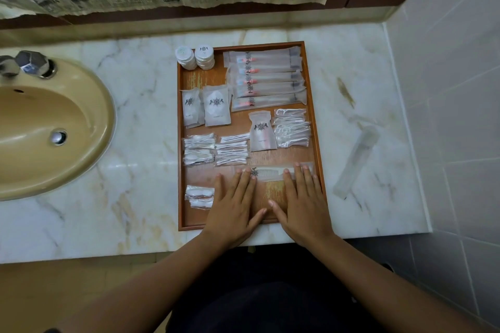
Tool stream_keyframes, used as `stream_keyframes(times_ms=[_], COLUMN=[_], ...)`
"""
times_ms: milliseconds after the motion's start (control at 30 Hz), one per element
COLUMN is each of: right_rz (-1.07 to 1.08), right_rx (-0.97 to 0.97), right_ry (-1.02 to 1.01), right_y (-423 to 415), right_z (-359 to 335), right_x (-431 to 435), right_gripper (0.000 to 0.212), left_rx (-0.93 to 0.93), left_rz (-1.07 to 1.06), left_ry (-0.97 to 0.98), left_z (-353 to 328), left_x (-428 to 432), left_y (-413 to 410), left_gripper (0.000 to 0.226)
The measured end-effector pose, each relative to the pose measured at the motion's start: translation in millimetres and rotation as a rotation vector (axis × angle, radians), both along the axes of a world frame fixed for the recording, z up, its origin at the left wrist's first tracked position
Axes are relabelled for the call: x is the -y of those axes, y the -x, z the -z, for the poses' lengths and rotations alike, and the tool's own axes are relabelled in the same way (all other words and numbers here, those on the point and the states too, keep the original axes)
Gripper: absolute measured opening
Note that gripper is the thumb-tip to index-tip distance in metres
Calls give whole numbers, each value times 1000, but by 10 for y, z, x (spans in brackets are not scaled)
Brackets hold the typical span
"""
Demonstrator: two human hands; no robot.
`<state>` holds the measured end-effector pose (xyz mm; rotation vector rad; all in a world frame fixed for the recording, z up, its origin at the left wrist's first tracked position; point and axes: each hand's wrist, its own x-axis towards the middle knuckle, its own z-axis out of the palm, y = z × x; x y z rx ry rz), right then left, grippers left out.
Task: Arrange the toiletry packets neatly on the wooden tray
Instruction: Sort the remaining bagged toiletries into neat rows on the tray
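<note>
At the centre of the frame, the rectangular brown wooden tray (pixel 201 175) lies on the white veined marble surface (pixel 135 105), to the right of the beige oval sink (pixel 54 127).

**Task status**
- The tray already carries sorted groups:
  - long frosted toothbrush packets (pixel 266 78) stacked at upper right
  - round white soap packets (pixel 194 58) at upper left
  - square frosted sachets (pixel 207 111) printed with a dark crest, below the soaps
  - clear cotton-swab packets (pixel 216 149) in two stacks at mid-left
  - a frosted pouch (pixel 262 132) beside the clear floss-pick packets (pixel 292 128) at mid-right
  - clear cotton-pad packets (pixel 198 196) at lower left
- The rows appear roughly parallel to the tray edges, though the toothbrush stack is slightly fanned.
- The white comb in its clear packet (pixel 273 171) lies crosswise in the lower part of the tray. It appears to be the item currently being squared.
- One long translucent packet (pixel 354 162) remains off the tray, on the surface at the right of the frame.
- The task is judged nearly complete. Placement of that packet and minor straightening remain.

**Grip state**
- The left hand (pixel 235 203) lies flat with its fingers straight and spread. Its fingertips touch the left end of the comb packet.
- The right hand (pixel 303 203) lies flat in the same way, with its fingers over the packet's right end.
- Neither grip closes around anything; both are wide and press only.
</note>
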<state>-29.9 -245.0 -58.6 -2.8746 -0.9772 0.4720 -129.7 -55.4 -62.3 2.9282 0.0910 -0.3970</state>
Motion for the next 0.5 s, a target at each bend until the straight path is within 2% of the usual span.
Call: stream_keyframes(times_ms=[300, 400, 500], right_rz=[84, 121, 289], right_rx=[-19, -10, 25], right_ry=[-70, -236, -409], right_y=[-61, -156, -355], right_z=[-106, -231, -361], right_x=[-14, 8, 113], right_gripper=[78, 62, 42], left_rx=[69, 160, 265], left_rz=[-15, -26, -15], left_ry=[17, 64, 156], left_z=[-94, -239, -413], left_x=[-19, -20, 18], left_y=[-109, -270, -645], left_gripper=[71, 61, 49])
